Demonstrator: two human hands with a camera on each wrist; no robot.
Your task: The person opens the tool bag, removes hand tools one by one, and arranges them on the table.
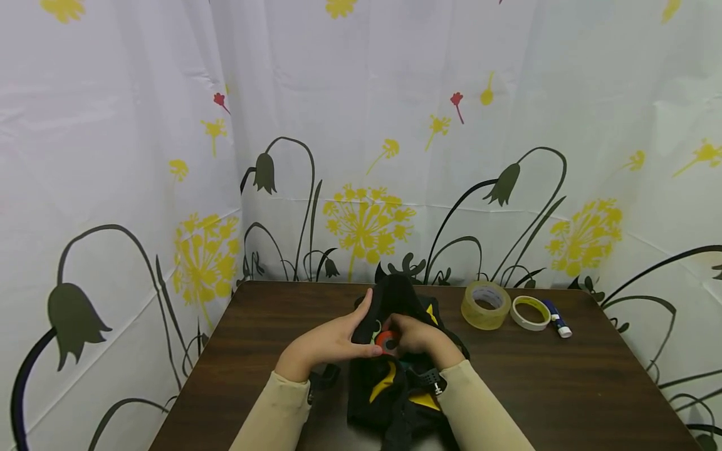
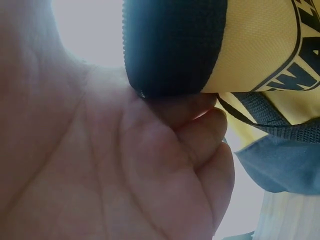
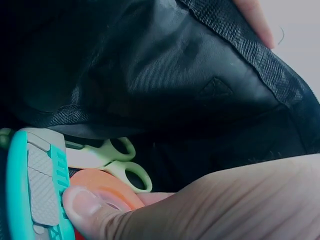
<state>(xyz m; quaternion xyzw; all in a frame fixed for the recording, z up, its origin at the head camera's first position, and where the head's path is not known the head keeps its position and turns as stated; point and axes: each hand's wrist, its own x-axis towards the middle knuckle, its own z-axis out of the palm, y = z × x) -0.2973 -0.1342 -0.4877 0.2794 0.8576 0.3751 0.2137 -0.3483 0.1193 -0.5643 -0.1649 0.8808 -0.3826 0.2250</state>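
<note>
A black and yellow fabric bag (image 1: 366,401) stands on the table with its top gaping. My left hand (image 1: 333,338) holds the bag's opening at its left edge; the left wrist view shows fingers (image 2: 202,130) curled behind the dark band. Inside the bag, my right hand (image 1: 420,338) pinches an orange tape roll (image 3: 102,182), thumb across its side. Green-handled scissors (image 3: 122,162) lie just behind the roll. Beside the thumb is a teal and grey plastic tool (image 3: 42,185), its kind unclear. The deeper part of the bag is dark.
To the right of the bag, a wide clear packing tape roll (image 1: 479,316), a narrower white tape roll (image 1: 529,324) and a blue tube with a white cap (image 1: 555,316) lie near the table's (image 1: 564,388) back edge. A flower-printed curtain (image 1: 361,94) hangs behind.
</note>
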